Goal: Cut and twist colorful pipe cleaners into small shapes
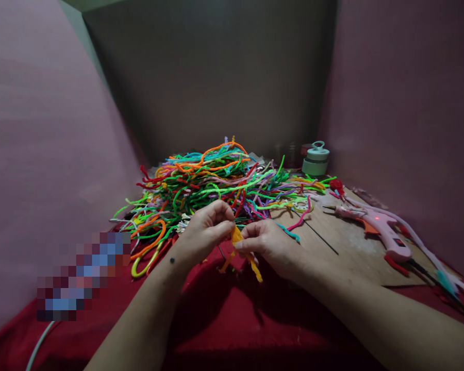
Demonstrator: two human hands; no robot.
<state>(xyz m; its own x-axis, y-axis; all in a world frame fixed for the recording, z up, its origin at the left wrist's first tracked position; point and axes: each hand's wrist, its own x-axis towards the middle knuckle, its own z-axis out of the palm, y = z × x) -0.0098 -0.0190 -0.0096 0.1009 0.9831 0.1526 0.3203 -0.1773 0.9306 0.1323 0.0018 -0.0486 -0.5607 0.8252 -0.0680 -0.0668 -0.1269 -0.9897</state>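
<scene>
Between my hands, near the middle of the view, is a yellow-orange fuzzy stem piece (236, 236); one end hangs down to the right and a thinner orange strand hangs to the left. My left hand (211, 226) pinches its top with thumb and curled fingers. My right hand (265, 242) grips it lower down between thumb and fingertips. Right behind both hands lies a large heap of fuzzy stems (212, 180) in many colours.
A pink glue gun (382, 232) with a red light lies on a wooden board (355, 247) at the right. Behind it stands a pale green jar (315, 162). Red cloth (235, 324) covers the table. A pixelated object and white cable are at the left.
</scene>
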